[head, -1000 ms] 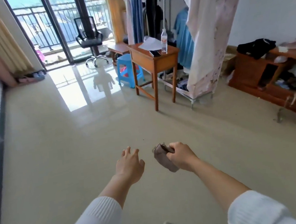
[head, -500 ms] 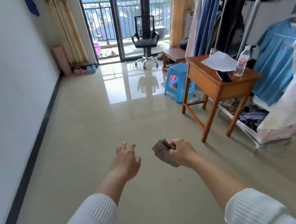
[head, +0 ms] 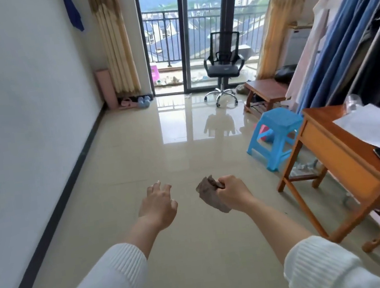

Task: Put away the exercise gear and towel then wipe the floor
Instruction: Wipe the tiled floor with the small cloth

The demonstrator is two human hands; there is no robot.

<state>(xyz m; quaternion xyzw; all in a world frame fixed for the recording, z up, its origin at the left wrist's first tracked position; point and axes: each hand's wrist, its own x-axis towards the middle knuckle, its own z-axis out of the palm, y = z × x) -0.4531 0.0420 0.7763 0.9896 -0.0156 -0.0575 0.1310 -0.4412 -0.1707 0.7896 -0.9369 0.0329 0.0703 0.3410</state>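
Observation:
My right hand (head: 233, 192) is closed around a crumpled brown cloth (head: 211, 194), held in the air above the beige tiled floor (head: 151, 153). Beside it, my left hand (head: 158, 205) hangs empty with its fingers loosely apart. In the far left corner a rolled pink mat (head: 106, 88) stands upright against the wall. At its foot lie pale blue dumbbells (head: 143, 101) and a pink item (head: 127, 103).
A wooden desk (head: 346, 162) with paper on it stands at the right, with a blue plastic stool (head: 277, 136) beyond it. A low wooden bench (head: 264, 94) and a black office chair (head: 223, 67) stand near the balcony door. Hanging clothes fill the right side.
The view has swung left and moved forward, toward the balcony and the left wall. Both hands keep the same pose, and the cloth stays in my right hand.

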